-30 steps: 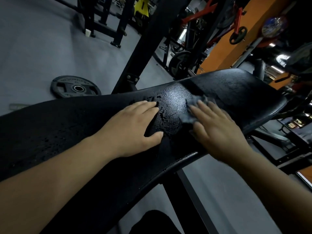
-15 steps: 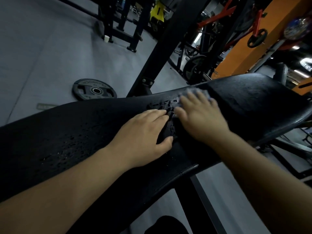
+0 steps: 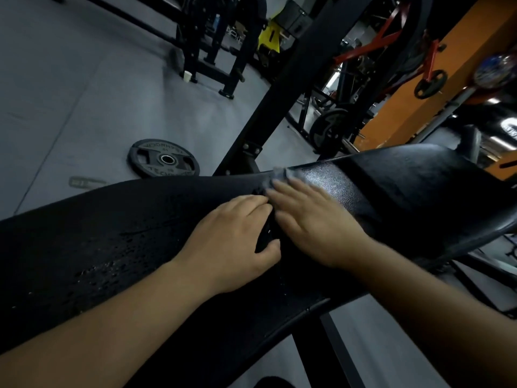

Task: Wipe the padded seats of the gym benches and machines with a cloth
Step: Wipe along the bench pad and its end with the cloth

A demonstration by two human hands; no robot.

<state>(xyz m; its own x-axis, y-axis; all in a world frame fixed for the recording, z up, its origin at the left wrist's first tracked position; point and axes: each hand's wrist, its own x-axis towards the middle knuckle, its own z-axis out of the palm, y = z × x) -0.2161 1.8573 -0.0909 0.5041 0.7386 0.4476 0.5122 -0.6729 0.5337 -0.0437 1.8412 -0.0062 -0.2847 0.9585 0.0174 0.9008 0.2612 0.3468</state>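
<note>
The black padded seat [image 3: 405, 177] runs across the view from 8 o'clock up to 2 o'clock, and both hands lie on its middle. The right hand [image 3: 313, 222] is spread flat, fingers straight and close together, pressing a grey cloth [image 3: 281, 175] onto the pad. Only a crumpled edge of the cloth shows past the fingertips at 11 o'clock of that hand, near the seat's far rim. The palm covers the rest, which probably lets the whole hand drive the cloth rather than a pinch. The hand is blurred, so it looks to be mid-stroke. The left hand [image 3: 232, 245] rests just beside it at 8 o'clock, also flat and holding nothing, thumb splayed towards the right wrist. It looks to be bracing the person's lean over the seat. Beads of liquid [image 3: 112, 264] speckle the pad towards 8 o'clock of the left hand, so that stretch seems not yet wiped, while the glossy patch at 1 o'clock of the right hand shows no separate drops. A weight plate [image 3: 163, 158] lies on the grey floor [image 3: 84, 93] at 10 o'clock of the hands, beyond the seat, and a black frame post [image 3: 282, 88] rises at 12 o'clock.
</note>
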